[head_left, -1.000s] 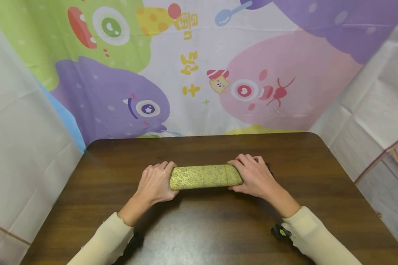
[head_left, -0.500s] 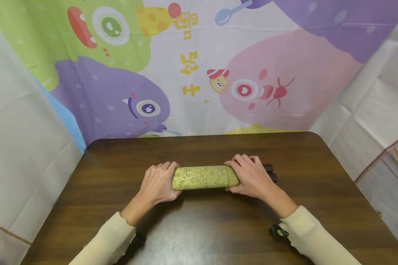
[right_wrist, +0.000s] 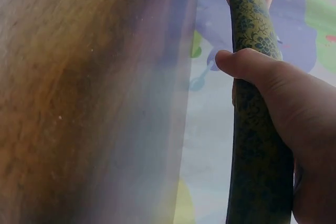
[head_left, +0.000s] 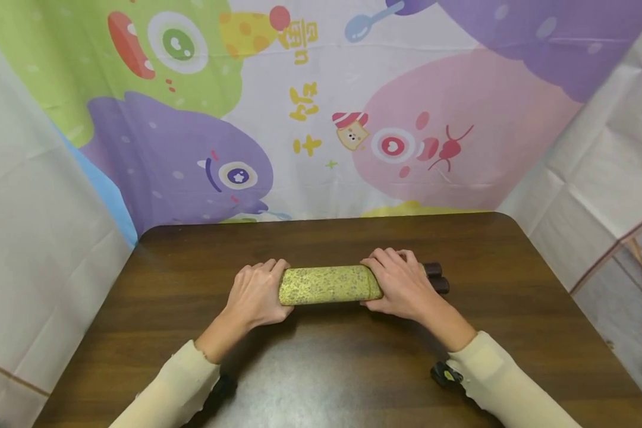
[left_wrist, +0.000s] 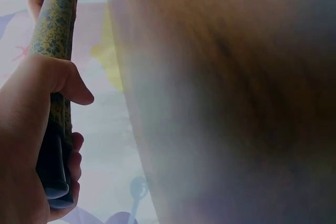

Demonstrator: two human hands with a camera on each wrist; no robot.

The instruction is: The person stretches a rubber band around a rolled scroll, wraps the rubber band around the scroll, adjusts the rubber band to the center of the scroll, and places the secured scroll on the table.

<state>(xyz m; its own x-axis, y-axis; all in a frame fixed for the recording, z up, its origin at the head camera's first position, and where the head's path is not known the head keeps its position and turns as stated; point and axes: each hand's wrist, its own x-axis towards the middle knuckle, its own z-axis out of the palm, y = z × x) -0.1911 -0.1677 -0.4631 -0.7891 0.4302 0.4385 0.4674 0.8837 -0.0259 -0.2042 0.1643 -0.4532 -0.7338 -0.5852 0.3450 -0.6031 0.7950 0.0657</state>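
Note:
Both hands hold a yellow-gold scroll (head_left: 329, 285) with a dark floral pattern, level above the table. My left hand (head_left: 258, 291) grips its left end, thumb on the near side and fingers over the far side. In the left wrist view, two dark rod ends (left_wrist: 52, 166) lie within that hand's grasp. My right hand (head_left: 398, 280) grips the other end the same way. Two dark rod ends (head_left: 440, 277) stick out past it to the right. In the right wrist view, the patterned cover (right_wrist: 257, 140) runs under the thumb and on past the palm.
A dark wood table (head_left: 321, 362) lies beneath the hands. Behind it hangs a curtain (head_left: 310, 184) with cartoon figures, and pale cloth walls (head_left: 594, 166) stand at the sides. A small black device (head_left: 446, 374) sits by the right sleeve.
The right hand has shifted slightly left, nearer the left hand. More of the two dark rod ends now shows beyond it. Both hands keep their hold on the scroll.

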